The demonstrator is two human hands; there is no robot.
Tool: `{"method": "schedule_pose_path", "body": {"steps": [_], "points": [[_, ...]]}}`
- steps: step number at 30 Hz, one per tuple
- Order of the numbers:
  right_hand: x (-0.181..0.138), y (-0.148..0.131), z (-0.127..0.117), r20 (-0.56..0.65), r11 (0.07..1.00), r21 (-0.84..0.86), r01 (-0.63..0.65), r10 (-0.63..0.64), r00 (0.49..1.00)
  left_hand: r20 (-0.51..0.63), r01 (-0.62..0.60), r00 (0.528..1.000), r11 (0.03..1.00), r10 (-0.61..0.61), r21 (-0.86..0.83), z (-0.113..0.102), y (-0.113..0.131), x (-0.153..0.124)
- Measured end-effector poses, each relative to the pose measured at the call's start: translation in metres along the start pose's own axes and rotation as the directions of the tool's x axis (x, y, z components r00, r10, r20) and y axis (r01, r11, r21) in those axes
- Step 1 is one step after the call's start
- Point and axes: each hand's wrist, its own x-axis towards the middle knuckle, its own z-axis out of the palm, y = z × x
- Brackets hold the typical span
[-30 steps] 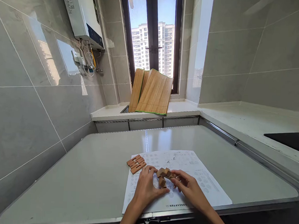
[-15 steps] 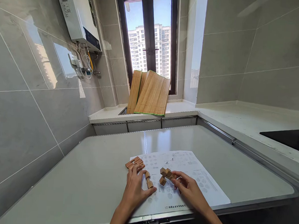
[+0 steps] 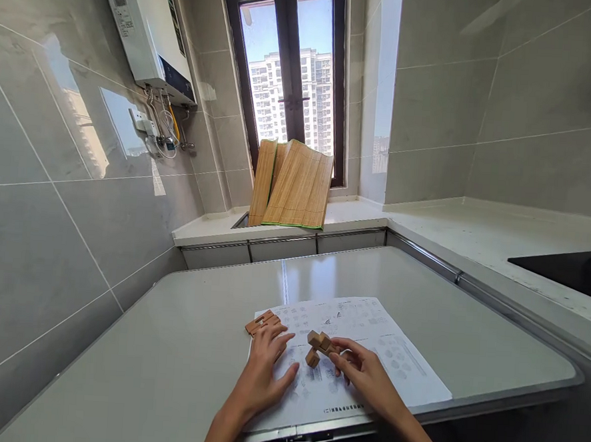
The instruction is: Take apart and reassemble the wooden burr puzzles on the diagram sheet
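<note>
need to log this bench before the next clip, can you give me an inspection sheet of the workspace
surface: grey table, with a printed sheet lying flat near its front edge
job's things: wooden puzzle cluster over the sheet; flat wooden pieces at the sheet's far left corner
clutter: nothing seen
hands: left hand palm down, fingers spread, fingertips by the flat wooden pieces; right hand pinches the cluster
cables: hoses and cords hang under the wall water heater
surroundings: tiled walls, window, bamboo mats leaning below it, black cooktop at right
</note>
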Motion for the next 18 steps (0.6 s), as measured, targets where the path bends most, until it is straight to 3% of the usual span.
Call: {"method": "schedule_pose_path", "body": {"steps": [4, 8, 11, 14, 18], "points": [[0.002, -0.006, 0.011, 0.036, 0.996, 0.090, 0.015, -0.018, 0.999, 0.168, 0.074, 0.985, 0.983, -0.046, -0.169, 0.001, 0.033, 0.004], [0.006, -0.011, 0.014, 0.046, 0.984, 0.175, 0.012, -0.020, 0.999, 0.157, 0.127, 0.983, 0.967, -0.093, -0.223, 0.007, 0.044, 0.008], [0.005, -0.016, 0.011, 0.127, 0.976, 0.214, -0.036, 0.008, 0.992, 0.129, 0.142, 0.985, 0.958, -0.113, -0.248, 0.010, 0.040, 0.007], [0.003, -0.021, 0.009, 0.223, 0.970, 0.231, -0.077, 0.024, 0.974, 0.090, 0.157, 0.986, 0.967, -0.142, -0.201, 0.011, 0.032, 0.004], [0.005, -0.020, 0.009, 0.160, 0.994, 0.105, -0.033, 0.016, 0.987, 0.006, 0.156, 0.988, 0.986, -0.157, 0.054, 0.013, 0.018, -0.004]]}}
